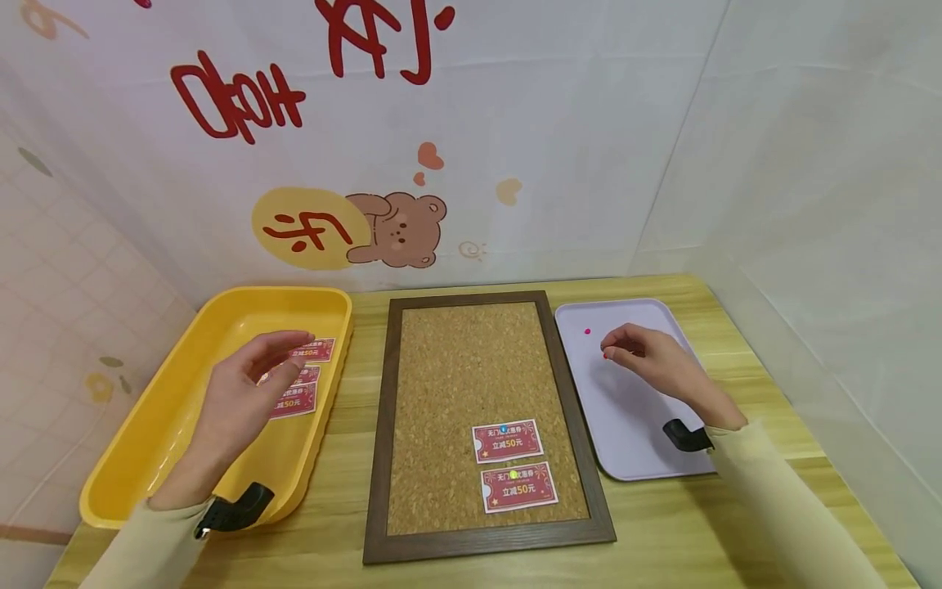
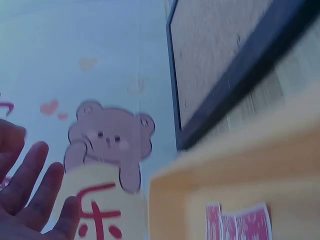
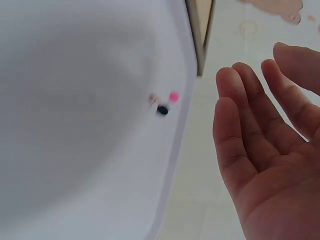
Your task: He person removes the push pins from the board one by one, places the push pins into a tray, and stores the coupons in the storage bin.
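Note:
Over the yellow tray (image 1: 209, 315), my left hand (image 1: 246, 393) has its thumb and fingers spread apart. Several red coupons (image 1: 294, 401) lie in that tray, partly hidden by the fingers. At the right, my right hand (image 1: 651, 360) hovers above the lilac tray (image 1: 625, 433), fingers loosely bent. A red pin head (image 1: 606, 356) appears right at its thumb tip. The right wrist view shows a pink pin (image 3: 173, 96) and a black pin (image 3: 162, 110) in the tray, and no object between the fingertips.
A cork board (image 1: 471, 368) in a brown frame lies between the trays. On its lower right are two coupons, one with a blue pin (image 1: 504, 429), the other with a yellow-green pin (image 1: 513, 474). A printed cloth (image 1: 574, 147) stands behind the wooden table.

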{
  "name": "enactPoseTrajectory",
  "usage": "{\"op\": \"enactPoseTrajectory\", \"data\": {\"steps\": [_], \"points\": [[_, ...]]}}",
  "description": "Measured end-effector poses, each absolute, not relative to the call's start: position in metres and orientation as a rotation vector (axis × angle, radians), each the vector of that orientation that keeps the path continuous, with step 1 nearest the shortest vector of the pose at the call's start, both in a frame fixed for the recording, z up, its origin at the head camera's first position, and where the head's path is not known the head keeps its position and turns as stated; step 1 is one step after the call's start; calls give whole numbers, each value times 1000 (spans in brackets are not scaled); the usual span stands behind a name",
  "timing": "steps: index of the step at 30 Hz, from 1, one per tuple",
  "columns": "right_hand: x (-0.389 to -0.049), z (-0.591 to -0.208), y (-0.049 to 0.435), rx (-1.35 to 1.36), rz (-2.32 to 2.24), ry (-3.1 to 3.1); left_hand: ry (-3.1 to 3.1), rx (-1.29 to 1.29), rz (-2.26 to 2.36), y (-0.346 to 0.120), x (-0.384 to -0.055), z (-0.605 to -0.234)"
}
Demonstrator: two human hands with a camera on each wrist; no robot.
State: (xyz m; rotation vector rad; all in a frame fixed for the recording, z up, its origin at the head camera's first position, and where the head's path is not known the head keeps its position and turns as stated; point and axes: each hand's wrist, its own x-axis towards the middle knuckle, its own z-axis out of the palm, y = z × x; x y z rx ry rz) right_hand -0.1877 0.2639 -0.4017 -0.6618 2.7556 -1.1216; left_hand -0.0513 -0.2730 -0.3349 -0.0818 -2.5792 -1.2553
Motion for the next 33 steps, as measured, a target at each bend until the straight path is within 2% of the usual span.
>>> {"op": "enactPoseTrajectory", "data": {"steps": [8, 19, 33], "points": [[-165, -395, 239, -741, -1180, 2774, -2504, -235, -1453, -240, -47, -339], [-139, -395, 208, -887, -1262, 2690, -2622, -288, -1544, -200, -46, -356], [-123, -401, 175, -1024, -1241, 2602, -2794, -523, -1296, -160, -48, -381]]}}
